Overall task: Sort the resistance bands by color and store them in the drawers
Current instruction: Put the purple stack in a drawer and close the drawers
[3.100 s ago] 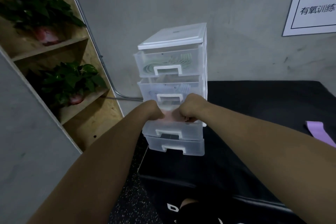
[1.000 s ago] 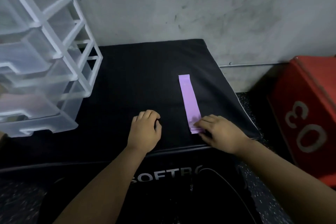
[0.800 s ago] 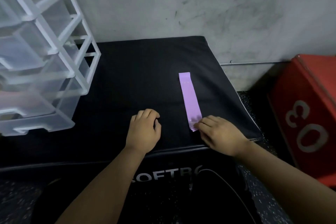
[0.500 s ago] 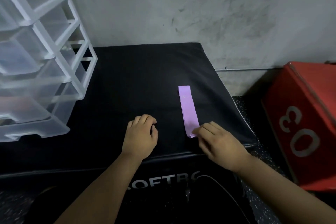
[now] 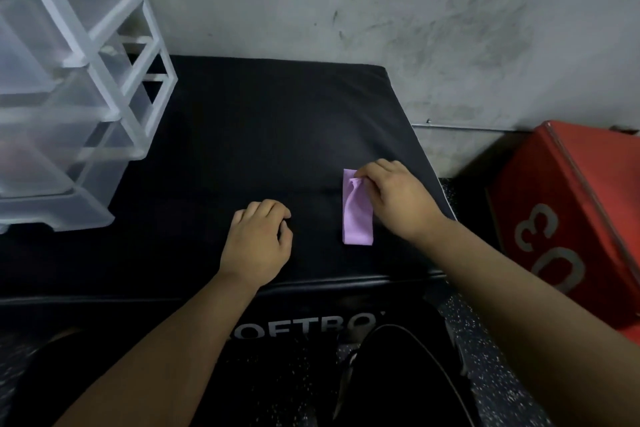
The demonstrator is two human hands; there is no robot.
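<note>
Head view. The right hand (image 5: 398,201) is reaching over the black padded box (image 5: 259,135), and its thumb and fingertips (image 5: 367,172) are pinching the far end of the purple resistance band (image 5: 356,218). The band is lying flat on the box top as a short strip. It is running from the pinch back toward the person, along the inner side of the right hand. At the pinch the material is puckering into a small crease. A flat purple corner is showing just beside the fingertips on the left, so the band appears to be lying in two layers there. The near end of the band is resting free, below the knuckles and clear of both hands.

The left hand (image 5: 258,243) is resting on the box top, well to the left of the band and not touching it. Its fingers (image 5: 270,213) are lying close together, loosely curled, with the tips on the black surface, and they are gripping nothing.

The translucent drawer unit (image 5: 79,80) is standing on the same box, far to the left of the left-hand fingers. Its fronts are facing out of frame, so whether any drawer is pulled out cannot be told. A red box (image 5: 571,211) is sitting to the right, beyond the right wrist.
</note>
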